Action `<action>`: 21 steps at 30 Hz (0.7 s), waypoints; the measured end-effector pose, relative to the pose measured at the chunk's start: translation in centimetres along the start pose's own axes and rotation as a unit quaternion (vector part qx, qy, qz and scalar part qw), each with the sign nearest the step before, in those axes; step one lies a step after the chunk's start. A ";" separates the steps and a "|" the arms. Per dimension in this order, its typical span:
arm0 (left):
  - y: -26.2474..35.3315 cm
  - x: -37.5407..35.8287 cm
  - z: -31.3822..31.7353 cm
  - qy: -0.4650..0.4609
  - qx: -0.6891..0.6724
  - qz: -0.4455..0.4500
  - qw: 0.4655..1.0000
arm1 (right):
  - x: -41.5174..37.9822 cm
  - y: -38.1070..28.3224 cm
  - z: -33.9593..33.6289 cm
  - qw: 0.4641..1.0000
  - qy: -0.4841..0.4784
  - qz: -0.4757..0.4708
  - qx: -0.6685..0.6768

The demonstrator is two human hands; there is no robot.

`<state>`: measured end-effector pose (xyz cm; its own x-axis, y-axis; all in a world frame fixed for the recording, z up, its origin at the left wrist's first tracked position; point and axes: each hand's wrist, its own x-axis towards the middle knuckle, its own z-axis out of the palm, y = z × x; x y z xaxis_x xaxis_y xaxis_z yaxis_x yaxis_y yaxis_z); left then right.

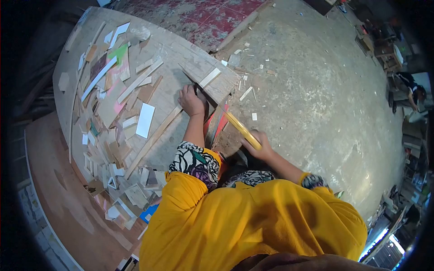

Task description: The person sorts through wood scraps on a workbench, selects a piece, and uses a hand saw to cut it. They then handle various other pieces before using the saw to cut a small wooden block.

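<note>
My right hand [258,145] is closed around the end of a long yellow handle [243,130]. From that handle a thin dark saw blade [209,95] runs up and left across the corner of the wooden table. My left hand [192,100] presses down with curled fingers on a long wooden strip [156,137], just left of the blade. Beyond the blade, a pale end of wood [210,77] lies in line with the strip near the table's edge. Something dark shows beside my left fingers, partly hidden by them.
Many wood offcuts [135,88] and a white rectangular piece [145,120] cover the table [167,49] on the left. Scraps litter the concrete floor [307,99] to the right. Another person [409,90] is at the far right, among furniture and clutter.
</note>
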<state>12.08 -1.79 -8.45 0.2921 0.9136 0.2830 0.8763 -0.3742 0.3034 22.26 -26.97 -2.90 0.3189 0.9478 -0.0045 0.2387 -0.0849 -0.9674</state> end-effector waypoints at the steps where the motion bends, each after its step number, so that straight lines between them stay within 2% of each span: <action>1: 0.3 0.0 -0.3 0.001 0.000 -0.005 1.000 | -2.2 0.2 -0.8 1.000 0.004 0.001 -0.002; 6: 0.6 -0.3 -0.7 0.000 -0.029 0.003 1.000 | -6.1 -3.0 -3.9 0.995 -0.008 0.099 0.029; 10: 0.6 -0.1 -1.2 -0.013 -0.027 0.015 0.999 | -4.0 -2.5 -2.6 0.999 0.006 0.032 -0.005; 12: 0.7 -0.2 -1.1 -0.014 -0.028 0.010 0.999 | 0.1 0.0 -1.2 0.998 -0.004 0.050 -0.030; 15: 0.8 0.0 -0.8 0.002 -0.032 0.002 0.999 | 6.3 -0.4 0.8 1.000 0.008 0.015 0.013; 17: 0.5 -0.1 -0.7 0.006 -0.031 -0.005 0.999 | 6.6 0.3 1.8 0.998 -0.004 -0.058 -0.013; 21: 0.9 0.0 -1.1 -0.014 0.001 -0.010 1.000 | 2.2 0.0 -0.1 1.000 -0.004 -0.008 0.013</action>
<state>12.45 -2.32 -7.19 0.2850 0.9248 0.2520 0.8831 -0.3555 0.3062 23.02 -24.94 -2.85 0.3084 0.9512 0.0102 0.2196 -0.0608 -0.9737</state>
